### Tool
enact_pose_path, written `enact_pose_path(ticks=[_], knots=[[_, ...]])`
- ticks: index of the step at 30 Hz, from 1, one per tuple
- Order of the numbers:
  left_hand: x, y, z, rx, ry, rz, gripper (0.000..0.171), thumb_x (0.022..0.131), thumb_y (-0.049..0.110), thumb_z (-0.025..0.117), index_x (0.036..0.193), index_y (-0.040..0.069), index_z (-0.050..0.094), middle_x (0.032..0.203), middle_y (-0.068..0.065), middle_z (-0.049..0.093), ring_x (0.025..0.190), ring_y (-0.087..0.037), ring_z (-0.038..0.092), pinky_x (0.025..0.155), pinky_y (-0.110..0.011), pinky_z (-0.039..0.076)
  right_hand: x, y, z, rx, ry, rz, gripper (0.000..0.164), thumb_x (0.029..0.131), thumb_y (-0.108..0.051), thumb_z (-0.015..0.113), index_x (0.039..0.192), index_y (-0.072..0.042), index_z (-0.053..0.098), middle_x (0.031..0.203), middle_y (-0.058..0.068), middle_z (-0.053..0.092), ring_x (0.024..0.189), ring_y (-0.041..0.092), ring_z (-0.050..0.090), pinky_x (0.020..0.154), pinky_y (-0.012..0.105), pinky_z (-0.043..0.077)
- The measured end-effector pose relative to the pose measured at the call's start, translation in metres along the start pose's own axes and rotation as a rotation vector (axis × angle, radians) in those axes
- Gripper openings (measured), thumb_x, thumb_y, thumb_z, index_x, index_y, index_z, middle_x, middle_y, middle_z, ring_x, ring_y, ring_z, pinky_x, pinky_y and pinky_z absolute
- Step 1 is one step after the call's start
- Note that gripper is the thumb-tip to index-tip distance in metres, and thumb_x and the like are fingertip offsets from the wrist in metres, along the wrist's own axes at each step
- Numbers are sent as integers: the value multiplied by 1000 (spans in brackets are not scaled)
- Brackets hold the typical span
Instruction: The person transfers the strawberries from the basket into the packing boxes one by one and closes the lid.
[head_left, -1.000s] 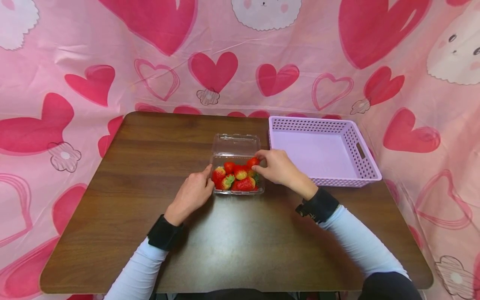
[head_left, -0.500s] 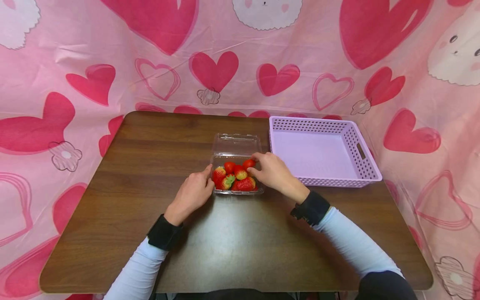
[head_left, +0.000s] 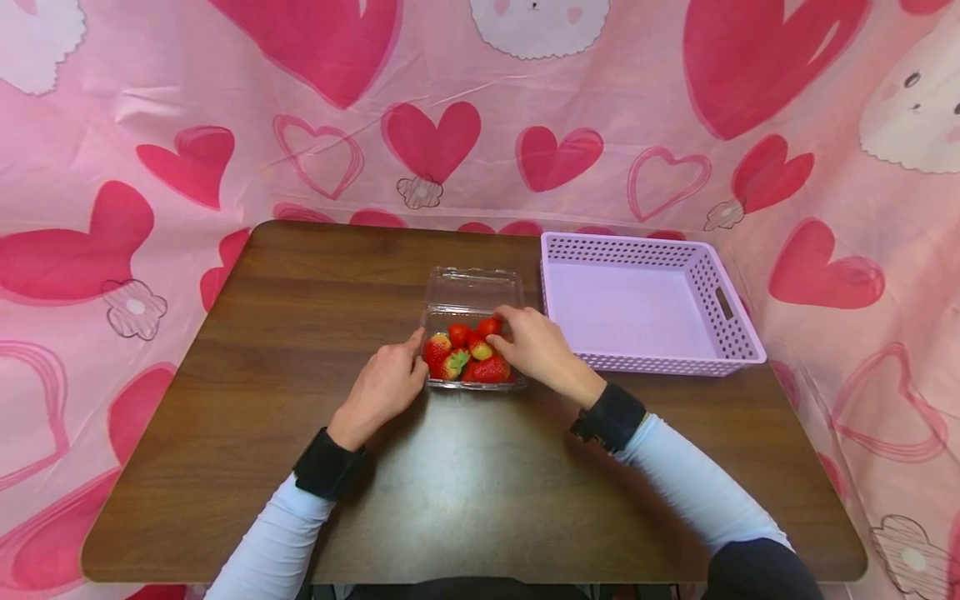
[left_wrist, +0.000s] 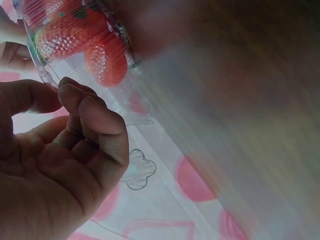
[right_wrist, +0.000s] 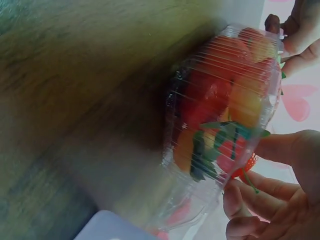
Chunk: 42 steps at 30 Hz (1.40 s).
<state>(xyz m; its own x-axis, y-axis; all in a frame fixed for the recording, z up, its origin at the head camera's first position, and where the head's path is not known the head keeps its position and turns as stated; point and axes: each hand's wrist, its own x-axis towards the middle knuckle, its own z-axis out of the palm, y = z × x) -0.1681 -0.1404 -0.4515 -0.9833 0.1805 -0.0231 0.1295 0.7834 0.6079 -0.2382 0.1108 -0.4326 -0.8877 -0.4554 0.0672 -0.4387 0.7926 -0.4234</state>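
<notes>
A clear plastic clamshell box [head_left: 476,386], its hinged lid [head_left: 476,289] laid back, holds several strawberries [head_left: 491,369]. My left hand [head_left: 378,385] grips the box's left rim; the left wrist view shows thumb and fingertips [left_wrist: 72,95] meeting at that edge. At the back right corner, my right hand [head_left: 538,346] pinches a red strawberry [head_left: 488,326] between thumb and fingers, among the other fruit. In the right wrist view that strawberry [right_wrist: 246,167] shows at the rim with a thin green stem. Whether it rests on the berries below is hidden.
A lilac perforated basket [head_left: 637,308] stands at the back right of the brown wooden table [head_left: 337,283], just right of the box. A pink heart-patterned cloth [head_left: 480,167] hangs behind the table and along its sides.
My right hand has moved left with the strawberry, from the box's right edge further in over the fruit. The left hand keeps its place at the left rim.
</notes>
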Motion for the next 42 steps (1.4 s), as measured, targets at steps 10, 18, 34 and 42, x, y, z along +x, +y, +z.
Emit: enact_pose_path(ticks=[10,18,34,42], knots=[[-1,0,0,14,12,-26,56,101,9,57,154,-6,48,67,-4,53,52,-22,42,51,-35,42,0,5,6,-27,30,-30,46,94,-28,78,131,-1,72,118,17,63,107,33,59,87,47,56],[-6,0,-4,-11,27,-75,57,100,8,55,155,-5,47,65,-5,52,46,-21,39,46,-33,38,-6,3,7,236,68,26,62,91,-9,63,152,-2,53,147,26,47,134,42,43,111,56,40],[-10,-2,-5,-33,38,-112,58,100,8,55,156,-4,46,68,-7,49,47,-19,35,45,-33,37,-18,7,31,263,198,52,26,102,-14,60,121,-5,76,145,26,53,136,44,45,114,57,34],[-12,-3,-6,-40,39,-106,57,101,8,55,156,-4,46,69,-8,51,48,-20,38,46,-32,37,-17,7,38,216,215,48,23,101,-11,62,115,-6,80,145,26,51,138,46,41,115,57,32]])
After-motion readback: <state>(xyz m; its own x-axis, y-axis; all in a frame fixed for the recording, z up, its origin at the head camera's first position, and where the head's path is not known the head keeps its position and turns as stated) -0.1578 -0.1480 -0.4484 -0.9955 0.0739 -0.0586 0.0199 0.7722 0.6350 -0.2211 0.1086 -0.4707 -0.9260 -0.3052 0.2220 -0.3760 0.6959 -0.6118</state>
